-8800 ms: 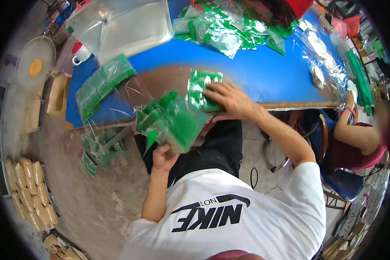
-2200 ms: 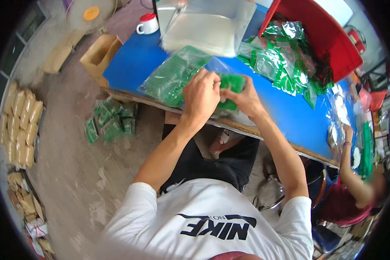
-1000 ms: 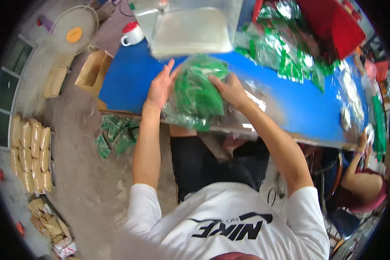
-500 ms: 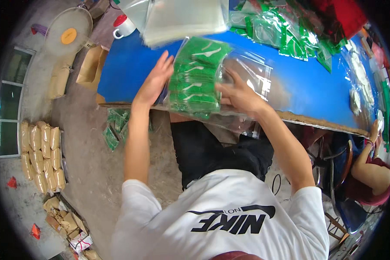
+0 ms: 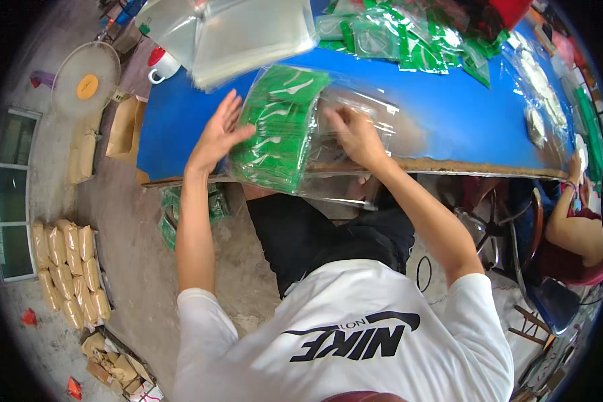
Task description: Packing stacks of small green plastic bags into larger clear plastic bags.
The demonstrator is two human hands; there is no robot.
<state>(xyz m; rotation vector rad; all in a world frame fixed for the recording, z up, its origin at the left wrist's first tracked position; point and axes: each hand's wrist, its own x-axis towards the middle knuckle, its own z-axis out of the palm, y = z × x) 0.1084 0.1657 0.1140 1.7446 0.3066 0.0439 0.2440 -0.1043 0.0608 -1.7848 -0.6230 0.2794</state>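
Observation:
A bundle of flat green packets with white markings (image 5: 278, 127) lies in clear plastic at the front of the blue table. At its left edge is my left hand (image 5: 216, 137), fingers spread and thumb against the packets. My right hand (image 5: 360, 137) is just right of the bundle, over a clear plastic bag (image 5: 382, 110). Motion smears its bent fingers, so whether they grip the plastic cannot be made out. The bag's lower part hangs past the table edge.
Clear plastic sleeves (image 5: 248, 40) are stacked behind, near a white mug with a red lid (image 5: 162, 65). More green packets (image 5: 415, 43) lie at the back right. A cardboard box (image 5: 124, 127) stands left of the blue table (image 5: 174, 134). A co-worker's arm (image 5: 569, 228) is at far right.
The view has shifted, so the table items appear further left. My right hand has drawn away from the packets' right edge; my left thumb now rests on their left edge.

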